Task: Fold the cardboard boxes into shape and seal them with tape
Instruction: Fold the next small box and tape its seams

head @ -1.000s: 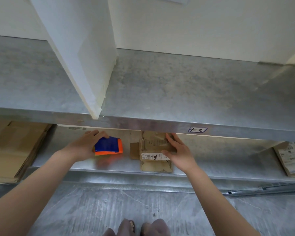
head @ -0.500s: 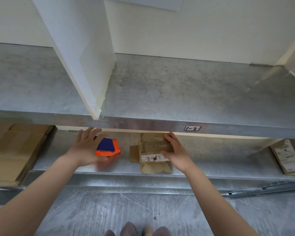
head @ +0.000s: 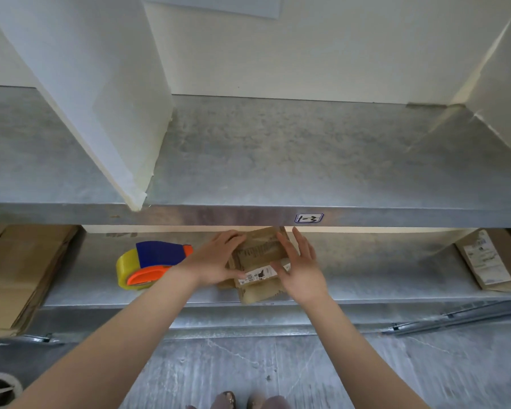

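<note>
Under the upper shelf's front lip, your left hand [head: 216,262] grips the left side of the small cardboard box [head: 260,252]. Its fingers are curled over the far left corner and the thumb lies along the near edge. Your right hand [head: 303,268] is laid against the box's right side, fingers straight and spread, pointing away from you, with the thumb pressing on the box top next to a white barcode label [head: 255,274]. The box sits on the lower shelf [head: 366,267] between your two hands, and one flap [head: 261,294] is folded out flat toward you, over the shelf's front edge.

Just left of your left wrist, the tape dispenser [head: 154,262] lies on the same shelf, blue and orange with a yellowish roll, and neither hand touches it. Further left, a stack of flattened cardboard [head: 18,276] fills that end of the shelf. Well off to the right a labelled box [head: 487,258] lies tilted near the shelf's end.

The upper shelf [head: 278,157] is bare grey metal, and its front rim carries a handwritten tag [head: 309,218] reading 1-3. A white divider [head: 101,98] stands on it to the left. Below you is grey floor [head: 278,367], with your shoes [head: 227,400] blurred at the bottom edge.
</note>
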The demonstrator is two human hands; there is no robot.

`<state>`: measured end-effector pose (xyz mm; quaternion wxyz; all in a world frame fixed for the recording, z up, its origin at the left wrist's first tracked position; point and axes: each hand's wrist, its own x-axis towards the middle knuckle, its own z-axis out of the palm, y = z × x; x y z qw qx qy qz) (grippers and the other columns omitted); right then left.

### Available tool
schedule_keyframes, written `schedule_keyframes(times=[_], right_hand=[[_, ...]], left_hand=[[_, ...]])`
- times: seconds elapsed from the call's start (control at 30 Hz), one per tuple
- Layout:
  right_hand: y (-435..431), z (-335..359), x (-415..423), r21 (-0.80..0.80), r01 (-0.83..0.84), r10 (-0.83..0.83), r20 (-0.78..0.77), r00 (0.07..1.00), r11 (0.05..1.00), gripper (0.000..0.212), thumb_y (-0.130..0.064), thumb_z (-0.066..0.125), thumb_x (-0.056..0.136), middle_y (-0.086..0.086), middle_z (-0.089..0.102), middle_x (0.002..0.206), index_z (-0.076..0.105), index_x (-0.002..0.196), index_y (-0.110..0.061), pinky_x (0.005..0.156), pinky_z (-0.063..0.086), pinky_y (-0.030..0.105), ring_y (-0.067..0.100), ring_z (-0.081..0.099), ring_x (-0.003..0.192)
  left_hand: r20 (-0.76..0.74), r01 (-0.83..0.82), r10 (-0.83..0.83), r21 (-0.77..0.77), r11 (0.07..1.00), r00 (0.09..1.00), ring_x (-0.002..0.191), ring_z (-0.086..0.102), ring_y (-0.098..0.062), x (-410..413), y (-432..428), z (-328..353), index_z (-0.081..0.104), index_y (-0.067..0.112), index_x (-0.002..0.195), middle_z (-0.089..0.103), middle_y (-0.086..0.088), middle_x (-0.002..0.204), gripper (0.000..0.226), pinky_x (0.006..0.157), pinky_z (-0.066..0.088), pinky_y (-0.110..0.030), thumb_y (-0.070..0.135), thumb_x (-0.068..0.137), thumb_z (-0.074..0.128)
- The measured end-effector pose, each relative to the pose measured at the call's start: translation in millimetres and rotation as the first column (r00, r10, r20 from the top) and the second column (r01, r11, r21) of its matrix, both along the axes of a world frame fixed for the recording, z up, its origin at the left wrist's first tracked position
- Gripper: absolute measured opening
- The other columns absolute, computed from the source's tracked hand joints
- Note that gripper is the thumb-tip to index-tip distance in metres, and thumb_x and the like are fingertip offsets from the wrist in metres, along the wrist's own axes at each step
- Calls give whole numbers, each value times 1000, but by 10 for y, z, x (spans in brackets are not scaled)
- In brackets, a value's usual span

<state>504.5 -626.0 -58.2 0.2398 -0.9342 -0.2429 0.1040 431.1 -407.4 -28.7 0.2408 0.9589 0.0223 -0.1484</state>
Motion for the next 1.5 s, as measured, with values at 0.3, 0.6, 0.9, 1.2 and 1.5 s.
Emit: schedule_keyframes(times=[0.3,0.6,0.9,1.2,1.5], right_hand=[[53,-62,-480,229,37,3,-173,985,973,57,-33,50,98,2,46,135,30,150,-33,91,37,20,20,48,121],[-13,-33,-338,209,-83,147,-310,939,974,83,-34,69,86,1,37,147,19,153,-35,109,37,30,18,45,131],[-16,-95,-199,140,-167,192,-193,962,976,82,-40,69,84,-4,25,157,25,152,-30,109,39,36,18,35,139],[-51,34,-314,4,-198,198,-49,979,980,84,-55,56,88,2,25,158,13,155,-30,109,35,42,28,29,139],[394,352,-769,-66,-499,487,359,796,864,60,-47,46,89,4,47,144,43,143,-23,110,39,45,28,37,139]], left_hand=[[287,-104,43,200,974,957,95,64,-33,-478,-348,-205,58,3,123,61,-15,115,69,77,55,-37,44,72,77],[299,-236,278,-169,957,913,125,46,-24,-543,-556,-275,49,19,134,34,-9,142,58,103,41,-30,46,85,63],[249,-123,119,2,992,961,132,35,-16,-297,-348,-244,40,24,142,33,7,148,73,97,44,-32,56,81,64],[264,-34,-34,246,969,964,132,42,-29,-220,-372,-125,37,21,146,41,-5,147,84,105,36,-44,68,77,53],[360,-144,-55,504,851,931,126,52,-31,-1228,532,73,52,15,135,56,-8,136,74,107,24,-43,64,82,39]])
